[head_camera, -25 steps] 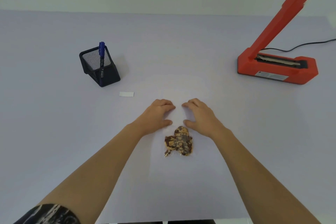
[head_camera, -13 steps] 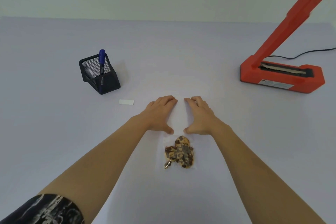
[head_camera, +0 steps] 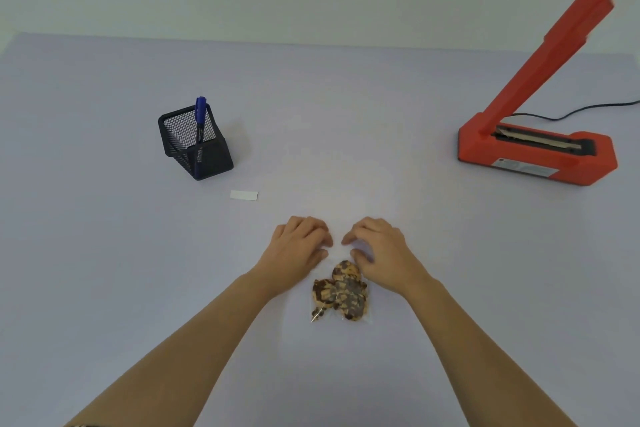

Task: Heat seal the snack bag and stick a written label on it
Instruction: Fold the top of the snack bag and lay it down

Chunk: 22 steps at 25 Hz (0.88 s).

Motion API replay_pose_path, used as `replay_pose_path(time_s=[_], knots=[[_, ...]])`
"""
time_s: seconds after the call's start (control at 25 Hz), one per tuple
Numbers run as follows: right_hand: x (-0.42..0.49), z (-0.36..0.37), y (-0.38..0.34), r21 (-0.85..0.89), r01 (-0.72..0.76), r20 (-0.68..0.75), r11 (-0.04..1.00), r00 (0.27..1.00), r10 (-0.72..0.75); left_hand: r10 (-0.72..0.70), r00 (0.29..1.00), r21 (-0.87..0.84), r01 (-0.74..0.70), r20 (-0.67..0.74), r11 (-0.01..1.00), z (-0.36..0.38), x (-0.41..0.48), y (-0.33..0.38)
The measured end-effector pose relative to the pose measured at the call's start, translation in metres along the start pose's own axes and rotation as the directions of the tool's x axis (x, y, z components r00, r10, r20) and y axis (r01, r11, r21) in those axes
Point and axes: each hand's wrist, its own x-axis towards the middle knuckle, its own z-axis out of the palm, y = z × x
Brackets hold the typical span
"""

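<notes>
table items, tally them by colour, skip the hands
red: 1, the red lever-arm heat sealer
black: 1, the black wire-mesh pen holder
blue: 1, the blue marker pen
white: 1, the small white paper label
clear: 1, the clear plastic snack bag of brown cookies
total: 5

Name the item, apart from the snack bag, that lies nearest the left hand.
The small white rectangular paper label, lying flat; the black mesh pen holder and red plastic heat sealer sit farther away.

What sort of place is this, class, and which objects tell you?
Probably a tabletop packing station: a red heat sealer, arm raised, a blank label and a marker in a mesh holder.
</notes>
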Motion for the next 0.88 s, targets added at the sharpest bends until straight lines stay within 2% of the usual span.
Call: replay_pose_path(time_s=[0.2,0.44,0.68,0.8,0.88], knots=[[-0.004,0.003,0.005,-0.033,-0.024,0.002,0.999,1.0,0.024,-0.041,0.995,-0.012,0.043,0.095,0.999,-0.004,0.006,-0.004],[0.011,-0.008,0.001,-0.091,-0.085,0.11,0.992,0.989,0.095,-0.051,0.965,0.063,0.036,0.256,0.997,-0.018,0.029,-0.012],[0.027,-0.018,0.002,-0.128,-0.13,0.222,0.983,0.963,0.156,-0.129,0.951,0.125,0.097,0.281,0.987,-0.028,0.04,-0.013],[0.034,-0.018,0.0,-0.159,-0.131,0.237,0.979,0.957,0.166,-0.152,0.95,0.172,0.107,0.274,0.979,-0.029,0.045,-0.011],[0.031,-0.017,0.001,-0.163,-0.117,0.222,0.98,0.963,0.152,-0.147,0.957,0.143,0.114,0.249,0.983,-0.029,0.042,-0.011]])
